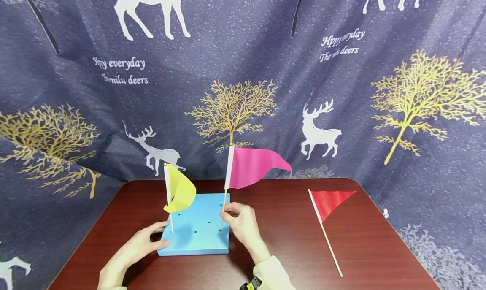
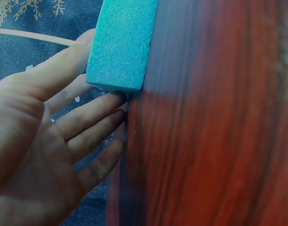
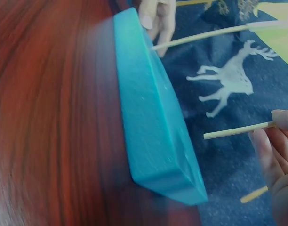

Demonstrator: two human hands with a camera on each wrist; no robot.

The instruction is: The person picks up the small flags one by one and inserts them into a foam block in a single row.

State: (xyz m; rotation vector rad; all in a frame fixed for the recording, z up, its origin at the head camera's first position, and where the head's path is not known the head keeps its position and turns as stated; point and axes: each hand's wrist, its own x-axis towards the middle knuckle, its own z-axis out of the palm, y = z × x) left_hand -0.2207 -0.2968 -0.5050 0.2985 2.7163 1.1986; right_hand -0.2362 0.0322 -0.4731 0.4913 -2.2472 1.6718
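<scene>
A light blue foam block with several small holes in its top lies on the table. My left hand rests at the block's left side, thumb near the front corner, fingers fairly straight against the edge. Stuck upright in the block near that hand is a yellow flag. My right hand pinches the thin wooden stick of a pink flag between thumb and fingers, over the block's right side. In the right wrist view the lower end of this stick shows apart from the block.
On the right of the brown wooden table a red flag lies flat, its stick pointing toward the front edge. Behind the table hangs a dark blue cloth printed with deer and trees.
</scene>
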